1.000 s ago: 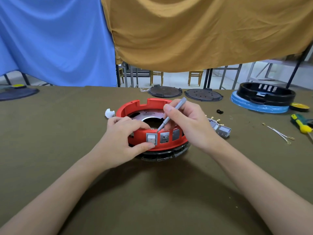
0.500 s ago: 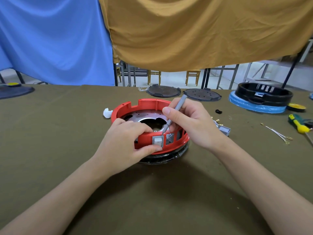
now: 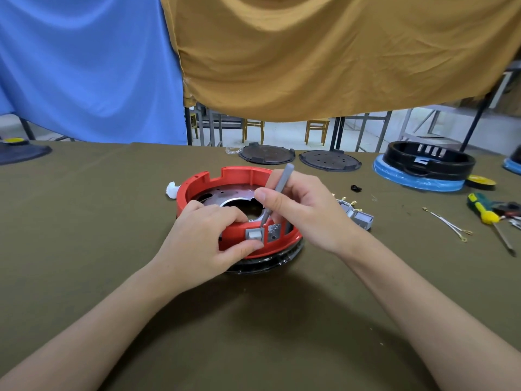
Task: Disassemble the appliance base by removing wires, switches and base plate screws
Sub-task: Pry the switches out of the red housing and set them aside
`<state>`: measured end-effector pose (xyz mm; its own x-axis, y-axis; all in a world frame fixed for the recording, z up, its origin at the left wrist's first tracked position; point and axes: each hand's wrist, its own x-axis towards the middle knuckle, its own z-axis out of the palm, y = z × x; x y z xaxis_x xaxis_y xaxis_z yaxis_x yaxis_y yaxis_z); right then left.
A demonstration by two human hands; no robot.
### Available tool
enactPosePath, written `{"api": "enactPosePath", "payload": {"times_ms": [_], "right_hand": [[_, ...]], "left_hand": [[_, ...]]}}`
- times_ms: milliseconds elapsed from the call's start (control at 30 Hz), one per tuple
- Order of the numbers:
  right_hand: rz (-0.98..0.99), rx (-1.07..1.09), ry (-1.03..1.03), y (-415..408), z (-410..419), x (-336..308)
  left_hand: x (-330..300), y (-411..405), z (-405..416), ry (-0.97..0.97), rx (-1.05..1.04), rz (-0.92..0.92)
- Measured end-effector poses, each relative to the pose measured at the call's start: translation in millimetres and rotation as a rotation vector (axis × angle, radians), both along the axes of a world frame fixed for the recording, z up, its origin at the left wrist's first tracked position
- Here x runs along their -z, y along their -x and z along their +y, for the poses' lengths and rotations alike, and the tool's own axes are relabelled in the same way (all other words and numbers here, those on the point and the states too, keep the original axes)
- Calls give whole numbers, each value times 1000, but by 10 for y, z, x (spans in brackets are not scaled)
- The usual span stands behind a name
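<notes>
Red base (image 3: 194,190) sits mid-table on a black ring, on the olive cloth of the table (image 3: 84,221). Left hand (image 3: 203,244) grips the near wall of the base, thumb pressing under the grey switch (image 3: 254,236) that sits in its slot; fingers curl over the rim. Right hand (image 3: 304,210) holds a thin grey tool (image 3: 277,190) pencil-style, tip down at the switch's top right corner, inside the wall. Step in hand looks like prying the switch out. To do it well: work the tip against the clip behind the switch, push outward with light force while the thumb steadies the wall, and avoid slipping into the left fingers. The empty slots just right of the switch suggest other switches are out; two grey switches (image 3: 359,217) with brass terminals lie right of the base. Base is hard glossy plastic, round, notched at the far rim, with a dull metal plate (image 3: 225,194) with holes inside. Loose wires (image 3: 448,224) and a yellow-green screwdriver (image 3: 480,208) lie far right; two dark round plates (image 3: 266,154) at the far edge.
</notes>
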<state>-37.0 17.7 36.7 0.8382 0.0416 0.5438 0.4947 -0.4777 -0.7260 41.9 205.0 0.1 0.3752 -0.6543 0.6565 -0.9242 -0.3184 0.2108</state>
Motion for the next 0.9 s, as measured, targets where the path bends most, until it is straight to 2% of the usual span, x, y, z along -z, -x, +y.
{"api": "enactPosePath", "payload": {"times_ms": [167, 367, 500, 600, 700, 900], "right_hand": [[71, 39, -71, -87, 21, -33], [175, 85, -8, -230, 104, -81], [20, 126, -97, -206, 127, 34], [-6, 56, -145, -141, 100, 99], [4, -2, -89, -121, 114, 102], [-8, 50, 56, -112, 232, 61]], "left_hand": [[2, -7, -6, 10, 7, 24], [4, 5, -4, 23, 15, 55], [-7, -12, -7, 13, 19, 58], [0, -35, -10, 15, 11, 47], [5, -28, -24, 18, 20, 56], [4, -37, -15, -2, 10, 66]]}}
